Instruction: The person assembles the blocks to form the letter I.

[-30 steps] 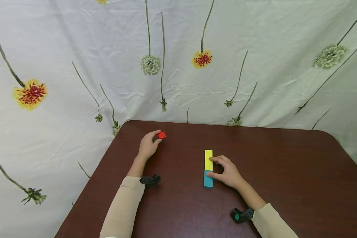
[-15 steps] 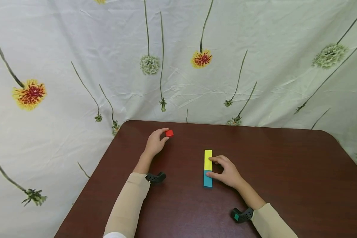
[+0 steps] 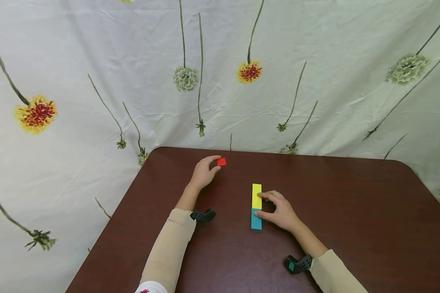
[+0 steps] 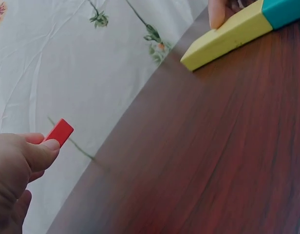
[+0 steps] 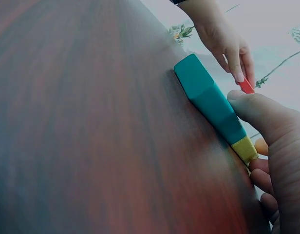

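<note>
A small red cube (image 3: 221, 162) is pinched between the thumb and fingertips of my left hand (image 3: 215, 164), near the table's far edge; the left wrist view shows the red cube (image 4: 58, 132) lifted off the wood. A yellow block (image 3: 256, 195) and a teal block (image 3: 256, 221) lie end to end on the table, yellow farther away. My right hand (image 3: 264, 205) rests against their right side, thumb on the teal block (image 5: 208, 100) and index finger on the yellow block (image 5: 245, 148). The cube is left of and beyond the yellow block's far end.
The dark wooden table (image 3: 352, 203) has a rounded far edge. A flower-printed cloth (image 3: 315, 81) hangs behind it and to the left. Black wrist cameras (image 3: 203, 215) (image 3: 297, 264) sit on both beige sleeves.
My left hand has carried the red cube to the right, closer to the far end of the yellow block. The right hand and both blocks have stayed put.
</note>
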A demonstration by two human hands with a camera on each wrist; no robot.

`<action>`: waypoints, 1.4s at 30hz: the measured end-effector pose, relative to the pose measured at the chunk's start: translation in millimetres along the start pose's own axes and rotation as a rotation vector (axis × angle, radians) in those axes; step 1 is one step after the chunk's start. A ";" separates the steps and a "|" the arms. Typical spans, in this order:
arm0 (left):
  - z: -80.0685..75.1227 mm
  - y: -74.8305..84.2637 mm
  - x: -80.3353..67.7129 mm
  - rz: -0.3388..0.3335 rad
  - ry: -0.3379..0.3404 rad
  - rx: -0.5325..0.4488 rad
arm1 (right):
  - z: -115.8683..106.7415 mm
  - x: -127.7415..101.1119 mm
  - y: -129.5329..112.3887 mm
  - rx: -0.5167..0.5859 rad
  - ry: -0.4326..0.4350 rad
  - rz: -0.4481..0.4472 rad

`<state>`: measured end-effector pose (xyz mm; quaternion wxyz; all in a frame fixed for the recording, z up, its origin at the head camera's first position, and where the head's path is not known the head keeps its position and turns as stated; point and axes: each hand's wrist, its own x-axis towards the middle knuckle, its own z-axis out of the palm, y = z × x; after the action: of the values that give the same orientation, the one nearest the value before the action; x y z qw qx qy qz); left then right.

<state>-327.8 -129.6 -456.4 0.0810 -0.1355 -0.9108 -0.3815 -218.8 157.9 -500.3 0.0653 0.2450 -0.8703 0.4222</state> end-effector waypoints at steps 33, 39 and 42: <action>63.9 37.9 2.5 0.041 -0.141 -0.063 | -0.6 1.4 -0.5 0.000 -0.006 0.009; 69.5 39.8 3.2 0.032 -0.156 -0.082 | 0.3 1.3 0.2 0.007 -0.004 0.005; 71.6 41.2 3.6 0.035 -0.163 -0.078 | 0.2 1.1 0.5 0.009 -0.002 0.006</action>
<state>-321.6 -49.9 -477.6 0.0078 -0.1851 -0.8964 -0.4027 -220.0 157.6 -500.4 0.0620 0.2432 -0.8691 0.4262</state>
